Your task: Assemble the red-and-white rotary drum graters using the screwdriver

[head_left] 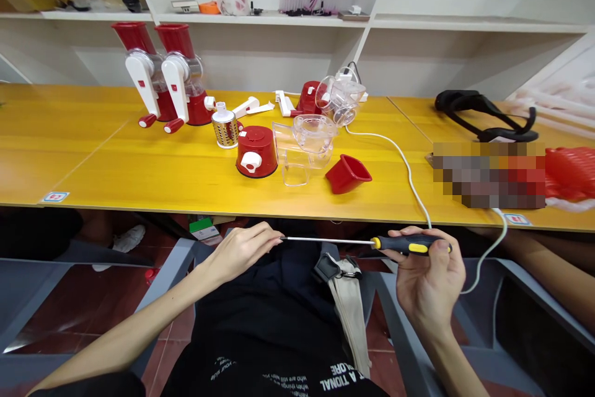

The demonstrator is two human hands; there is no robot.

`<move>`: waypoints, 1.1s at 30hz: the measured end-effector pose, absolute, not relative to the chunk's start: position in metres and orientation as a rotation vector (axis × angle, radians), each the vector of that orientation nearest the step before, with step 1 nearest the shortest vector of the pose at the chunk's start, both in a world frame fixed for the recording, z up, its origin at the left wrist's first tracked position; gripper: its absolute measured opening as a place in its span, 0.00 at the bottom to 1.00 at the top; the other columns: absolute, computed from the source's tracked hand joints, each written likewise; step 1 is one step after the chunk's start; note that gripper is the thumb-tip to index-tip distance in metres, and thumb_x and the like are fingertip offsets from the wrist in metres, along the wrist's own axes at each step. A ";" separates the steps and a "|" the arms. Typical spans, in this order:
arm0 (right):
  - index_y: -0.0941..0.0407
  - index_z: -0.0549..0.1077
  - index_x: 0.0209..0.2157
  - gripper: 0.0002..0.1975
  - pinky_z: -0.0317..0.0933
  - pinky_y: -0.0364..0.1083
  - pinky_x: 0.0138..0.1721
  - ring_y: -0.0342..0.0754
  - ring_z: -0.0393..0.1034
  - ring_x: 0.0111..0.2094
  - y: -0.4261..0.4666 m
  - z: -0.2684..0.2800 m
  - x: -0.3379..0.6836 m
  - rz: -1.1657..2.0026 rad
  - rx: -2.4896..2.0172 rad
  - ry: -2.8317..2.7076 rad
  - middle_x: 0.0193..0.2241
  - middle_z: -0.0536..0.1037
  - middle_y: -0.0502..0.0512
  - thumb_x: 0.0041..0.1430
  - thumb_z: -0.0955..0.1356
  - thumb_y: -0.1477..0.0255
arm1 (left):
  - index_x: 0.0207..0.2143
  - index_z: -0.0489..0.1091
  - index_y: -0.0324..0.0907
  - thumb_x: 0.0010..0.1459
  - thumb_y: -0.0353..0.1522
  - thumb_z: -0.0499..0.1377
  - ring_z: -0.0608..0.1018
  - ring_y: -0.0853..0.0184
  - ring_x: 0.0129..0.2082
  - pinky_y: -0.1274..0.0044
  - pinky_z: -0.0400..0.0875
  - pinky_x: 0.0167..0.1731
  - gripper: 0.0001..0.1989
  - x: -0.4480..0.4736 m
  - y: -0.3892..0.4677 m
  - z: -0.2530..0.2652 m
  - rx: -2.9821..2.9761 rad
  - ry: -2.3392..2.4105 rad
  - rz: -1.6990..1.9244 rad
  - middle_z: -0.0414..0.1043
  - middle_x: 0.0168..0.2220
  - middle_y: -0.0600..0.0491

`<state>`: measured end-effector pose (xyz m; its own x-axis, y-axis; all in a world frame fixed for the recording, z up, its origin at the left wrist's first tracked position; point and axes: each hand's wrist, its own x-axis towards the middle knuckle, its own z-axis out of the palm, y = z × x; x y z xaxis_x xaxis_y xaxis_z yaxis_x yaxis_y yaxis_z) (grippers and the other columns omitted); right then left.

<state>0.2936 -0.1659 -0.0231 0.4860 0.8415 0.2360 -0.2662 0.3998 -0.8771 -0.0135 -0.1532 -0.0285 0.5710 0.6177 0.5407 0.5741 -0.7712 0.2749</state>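
Note:
A screwdriver (330, 241) with a dark blue and yellow handle lies level above my lap, just off the table's front edge. Its handle is gripped by my right hand (430, 279). My left hand (244, 248) pinches the dark tip of the shaft between thumb and fingers. On the table beyond stand a red base (257, 150) with a white knob, a clear plastic housing (311, 140) and a red hopper (348, 174) on its side. A metal grating drum (226, 127) with a white top is left of the red base.
Two assembled red and white rotary graters (183, 78) stand at the back left. Behind the clear housing are a second red base (310, 96) and clear housing (343, 95). A white cable (395, 146) crosses the yellow table (116, 168). A black strapped headset (486, 115) lies right.

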 end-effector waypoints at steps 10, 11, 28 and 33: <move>0.56 0.70 0.37 0.19 0.77 0.47 0.27 0.47 0.78 0.35 -0.162 -0.029 0.296 0.888 -0.927 -0.709 0.33 0.76 0.52 0.55 0.73 0.56 | 0.42 0.74 0.38 0.68 0.31 0.56 0.79 0.72 0.28 0.83 0.72 0.27 0.08 -0.011 -0.155 -0.031 2.564 1.001 1.110 0.77 0.33 0.50; 0.56 0.70 0.37 0.19 0.77 0.47 0.28 0.47 0.78 0.36 -0.162 -0.029 0.296 0.892 -0.929 -0.708 0.34 0.76 0.51 0.55 0.73 0.56 | 0.42 0.74 0.38 0.68 0.31 0.56 0.78 0.72 0.28 0.83 0.71 0.27 0.08 -0.011 -0.155 -0.031 2.559 0.998 1.112 0.77 0.33 0.50; 0.56 0.69 0.38 0.19 0.78 0.49 0.27 0.48 0.79 0.35 -0.161 -0.028 0.296 0.903 -0.927 -0.734 0.33 0.76 0.51 0.54 0.74 0.57 | 0.43 0.74 0.36 0.68 0.30 0.56 0.79 0.72 0.26 0.82 0.71 0.26 0.08 -0.014 -0.153 -0.025 2.853 0.958 1.087 0.78 0.32 0.51; 0.57 0.70 0.37 0.20 0.77 0.48 0.25 0.49 0.79 0.34 -0.162 -0.025 0.296 0.871 -0.923 -0.761 0.32 0.77 0.52 0.53 0.75 0.58 | 0.42 0.74 0.36 0.68 0.30 0.55 0.80 0.71 0.26 0.81 0.72 0.26 0.09 -0.014 -0.152 -0.024 2.983 0.995 0.990 0.79 0.31 0.51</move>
